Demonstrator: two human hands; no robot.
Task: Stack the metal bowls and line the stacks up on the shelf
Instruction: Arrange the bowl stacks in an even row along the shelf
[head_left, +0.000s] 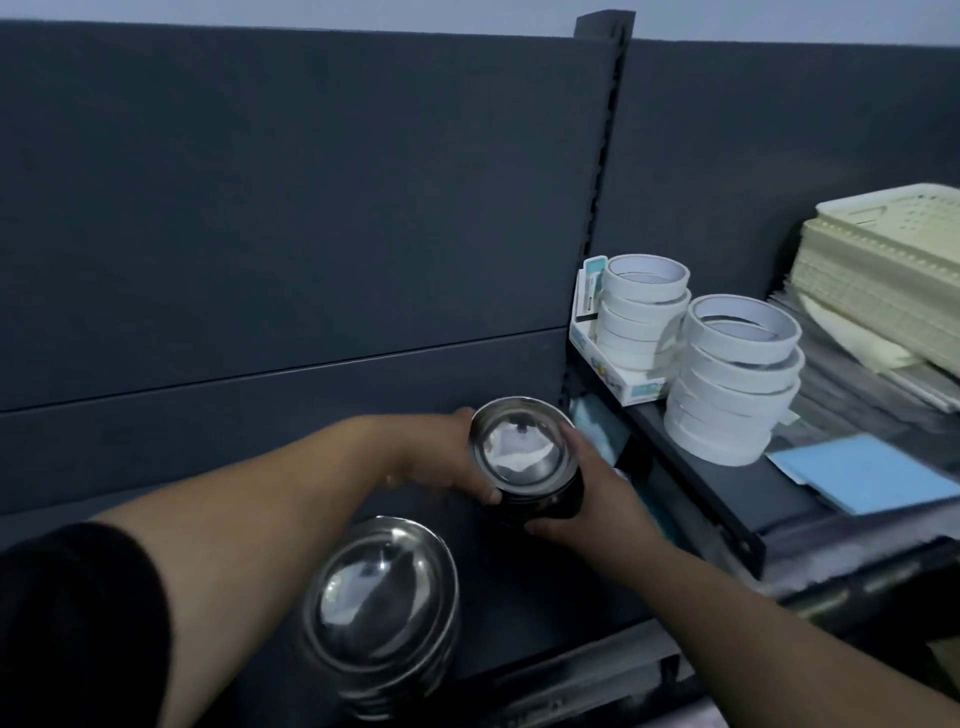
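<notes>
A small stack of shiny metal bowls (522, 452) stands at the back of the dark shelf (519, 582), close to the rear panel. My left hand (441, 457) grips its left side, thumb at the front rim. My right hand (597, 493) grips its right side and lower wall. A second, wider stack of metal bowls (382, 608) sits nearer the shelf's front edge, to the left of the held stack, with no hand on it.
A higher shelf to the right carries two piles of white tape rolls (737, 374), a small white box (613, 364), a blue sheet (862, 473) and cream plastic trays (893, 280). A slotted upright post (602, 182) divides the dark back panels.
</notes>
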